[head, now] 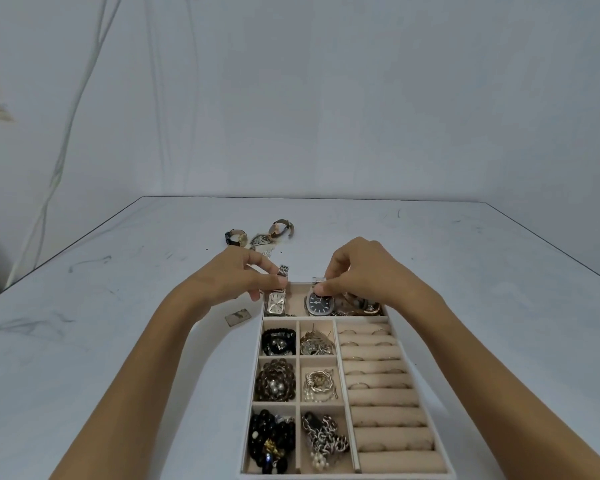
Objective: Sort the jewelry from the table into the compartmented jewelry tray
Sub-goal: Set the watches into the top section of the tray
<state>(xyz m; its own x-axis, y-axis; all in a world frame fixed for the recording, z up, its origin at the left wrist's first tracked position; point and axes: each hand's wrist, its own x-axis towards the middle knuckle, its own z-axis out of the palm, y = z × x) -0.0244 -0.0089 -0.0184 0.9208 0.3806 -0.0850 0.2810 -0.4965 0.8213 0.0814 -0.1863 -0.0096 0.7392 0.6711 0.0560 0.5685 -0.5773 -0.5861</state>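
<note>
Bare pale wall behind; loose cables hang down it, far left of the tray. White table, scuffed with dark marks.

Jewelry tray lies close to the person, long side running away from them. Mostly filled:
- the six small compartments on its left half all hold beads, chains or mixed pieces
- the ring rolls on its right carry several rings, the nearest rolls look bare
- the far wide compartment holds watches and, at its right end, what look like bangles

Left hand, over the tray's far left corner, pinches the band of a rectangular watch whose face lies in the far compartment. Right hand, over the same compartment, fingers curled, pinches the clasp end of a dark-dial watch, also face-up inside.

Left to do, by my reckoning: beyond the tray's far edge, two strap watches and a silvery piece between them wait on the table. Task looks near its end.

Small flat tag just left of the tray; cannot tell what it is.
</note>
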